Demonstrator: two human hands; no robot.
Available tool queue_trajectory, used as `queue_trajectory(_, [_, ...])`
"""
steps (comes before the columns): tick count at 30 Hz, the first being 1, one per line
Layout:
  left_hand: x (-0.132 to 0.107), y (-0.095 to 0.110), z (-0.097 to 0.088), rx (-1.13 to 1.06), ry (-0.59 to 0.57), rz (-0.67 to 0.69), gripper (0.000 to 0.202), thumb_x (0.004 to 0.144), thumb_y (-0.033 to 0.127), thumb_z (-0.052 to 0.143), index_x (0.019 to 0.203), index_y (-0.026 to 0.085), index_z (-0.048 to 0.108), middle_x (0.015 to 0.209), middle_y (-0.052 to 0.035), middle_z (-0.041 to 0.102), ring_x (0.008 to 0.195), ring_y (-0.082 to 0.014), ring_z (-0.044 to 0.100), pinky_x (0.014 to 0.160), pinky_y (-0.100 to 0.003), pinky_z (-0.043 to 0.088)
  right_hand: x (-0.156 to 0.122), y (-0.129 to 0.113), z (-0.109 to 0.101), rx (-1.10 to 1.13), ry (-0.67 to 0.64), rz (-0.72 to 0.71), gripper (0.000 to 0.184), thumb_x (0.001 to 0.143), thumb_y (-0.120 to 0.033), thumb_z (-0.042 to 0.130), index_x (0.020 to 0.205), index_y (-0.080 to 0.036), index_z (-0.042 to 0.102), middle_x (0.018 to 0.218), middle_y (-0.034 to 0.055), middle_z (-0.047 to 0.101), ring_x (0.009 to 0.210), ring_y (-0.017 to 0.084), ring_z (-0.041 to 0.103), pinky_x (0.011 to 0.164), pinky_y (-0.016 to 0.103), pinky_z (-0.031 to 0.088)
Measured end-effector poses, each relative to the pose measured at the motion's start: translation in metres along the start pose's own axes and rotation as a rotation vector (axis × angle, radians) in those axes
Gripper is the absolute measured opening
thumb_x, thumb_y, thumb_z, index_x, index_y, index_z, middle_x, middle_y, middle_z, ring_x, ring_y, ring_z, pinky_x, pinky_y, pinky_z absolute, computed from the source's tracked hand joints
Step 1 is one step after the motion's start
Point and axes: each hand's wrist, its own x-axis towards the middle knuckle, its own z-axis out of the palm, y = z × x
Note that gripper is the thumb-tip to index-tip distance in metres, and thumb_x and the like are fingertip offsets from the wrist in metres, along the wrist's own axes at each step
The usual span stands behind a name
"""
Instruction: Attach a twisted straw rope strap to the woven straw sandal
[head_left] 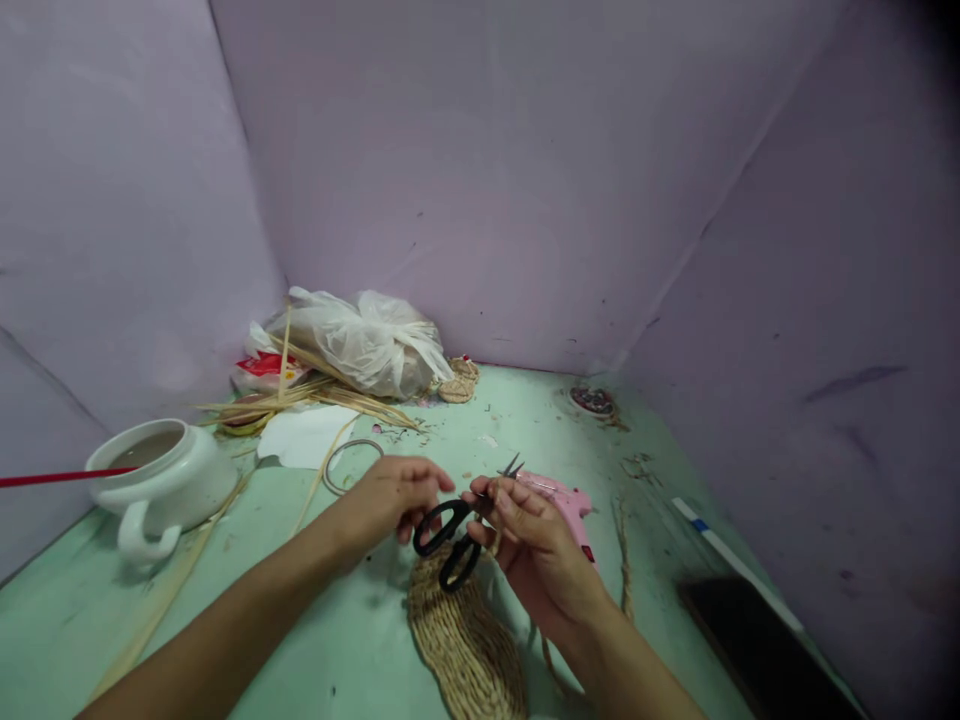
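Note:
Black-handled scissors (455, 545) hang tilted above a woven straw sole-shaped piece (469, 640), with their finger loops toward me and slightly parted blades pointing away. My right hand (529, 525) is closed around the middle of the scissors, near the pivot. A short tan strand also shows by its fingers; whether it is pinched there is hard to see. My left hand (401, 497) is beside the left finger loop, its fingers loosely bent and apart, with nothing visible in them. Part of its fingers is hidden behind the loop. The woven piece lies on the table under both hands.
A pink glue gun (566, 500) lies behind my right hand. At left stands a white pot (169, 480) with a red stick. A ring (352, 462), straw strips (360, 405) and a plastic bag (367, 335) lie farther back. A dark flat object (757, 645) is at right.

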Motion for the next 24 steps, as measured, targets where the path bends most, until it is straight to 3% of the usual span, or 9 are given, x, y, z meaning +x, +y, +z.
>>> queue_trajectory(3, [0.007, -0.007, -0.001, -0.238, -0.285, -0.206, 0.024, 0.068, 0.027, 0.060, 0.088, 0.014, 0.057, 0.071, -0.0021, 0.062, 0.053, -0.0096, 0.055, 0.051, -0.021, 0.039, -0.001, 0.001, 0.002, 0.012, 0.010, 0.028, 0.022, 0.055, -0.024, 0.080, 0.072, -0.014, 0.069, 0.074, 0.0014, 0.064, 0.058, 0.008, 0.059, 0.052, 0.016, 0.050])
queue_trajectory(5, [0.008, -0.013, 0.002, -0.369, -0.389, -0.190, 0.036, 0.066, 0.027, 0.065, 0.097, 0.014, 0.054, 0.081, -0.0062, 0.064, 0.063, -0.0130, 0.059, 0.057, -0.023, 0.043, -0.001, 0.000, 0.005, 0.007, 0.023, 0.033, 0.025, 0.053, -0.025, 0.081, 0.072, -0.014, 0.069, 0.070, 0.0010, 0.064, 0.050, 0.007, 0.057, 0.045, 0.016, 0.047])
queue_trajectory(8, [0.006, -0.018, 0.007, -0.400, -0.510, -0.142, 0.059, 0.062, 0.029, 0.071, 0.112, 0.014, 0.046, 0.082, -0.0092, 0.065, 0.068, -0.0176, 0.062, 0.054, -0.024, 0.042, -0.003, -0.002, 0.008, -0.030, 0.035, 0.026, 0.029, 0.052, -0.029, 0.081, 0.073, -0.014, 0.069, 0.070, 0.0019, 0.064, 0.044, 0.007, 0.054, 0.038, 0.017, 0.044])
queue_trajectory(10, [0.005, -0.018, 0.008, -0.338, -0.476, -0.141, 0.065, 0.061, 0.036, 0.072, 0.116, 0.014, 0.044, 0.075, -0.0061, 0.063, 0.060, -0.0153, 0.059, 0.050, -0.022, 0.039, -0.004, -0.004, 0.009, -0.069, 0.054, 0.013, 0.029, 0.052, -0.029, 0.081, 0.073, -0.014, 0.068, 0.079, 0.0039, 0.065, 0.048, 0.008, 0.054, 0.040, 0.020, 0.046])
queue_trajectory(13, [0.003, -0.011, 0.004, -0.122, -0.243, -0.121, 0.060, 0.065, 0.045, 0.066, 0.111, 0.011, 0.049, 0.059, 0.0002, 0.057, 0.047, -0.0095, 0.048, 0.044, -0.020, 0.029, -0.004, -0.004, 0.007, -0.126, 0.154, -0.043, 0.027, 0.052, -0.029, 0.081, 0.070, -0.015, 0.067, 0.092, 0.0057, 0.064, 0.065, 0.013, 0.058, 0.049, 0.022, 0.050])
queue_trajectory(15, [0.001, -0.002, -0.004, 0.057, -0.089, -0.033, 0.046, 0.071, 0.045, 0.058, 0.100, 0.010, 0.055, 0.053, 0.0027, 0.052, 0.044, -0.0082, 0.043, 0.044, -0.021, 0.026, -0.003, -0.004, 0.004, -0.151, 0.217, -0.089, 0.025, 0.054, -0.029, 0.080, 0.069, -0.015, 0.066, 0.084, 0.0035, 0.063, 0.064, 0.012, 0.056, 0.050, 0.022, 0.049])
queue_trajectory(17, [-0.005, 0.008, -0.013, 0.250, -0.006, 0.104, 0.035, 0.074, 0.044, 0.052, 0.089, 0.013, 0.057, 0.054, 0.0032, 0.049, 0.047, -0.0093, 0.042, 0.046, -0.022, 0.028, -0.001, -0.002, 0.001, -0.174, 0.232, -0.127, 0.024, 0.056, -0.030, 0.079, 0.070, -0.016, 0.066, 0.068, -0.0009, 0.060, 0.053, 0.009, 0.051, 0.049, 0.021, 0.047])
queue_trajectory(21, [-0.020, 0.022, -0.017, 0.743, 0.037, 0.216, 0.020, 0.071, 0.032, 0.054, 0.085, 0.019, 0.057, 0.063, 0.0015, 0.054, 0.059, -0.0138, 0.047, 0.054, -0.025, 0.034, 0.002, 0.001, -0.003, -0.228, 0.232, -0.175, 0.026, 0.057, -0.033, 0.078, 0.072, -0.015, 0.067, 0.060, -0.0034, 0.056, 0.049, 0.007, 0.049, 0.050, 0.022, 0.047])
queue_trajectory(24, [-0.029, 0.023, -0.008, 0.922, 0.012, 0.225, 0.020, 0.069, 0.022, 0.048, 0.086, 0.021, 0.058, 0.068, 0.0001, 0.060, 0.063, -0.0157, 0.051, 0.059, -0.026, 0.036, 0.002, 0.002, -0.004, -0.264, 0.204, -0.206, 0.023, 0.058, -0.032, 0.076, 0.071, -0.016, 0.065, 0.061, -0.0037, 0.055, 0.052, 0.008, 0.049, 0.051, 0.022, 0.047])
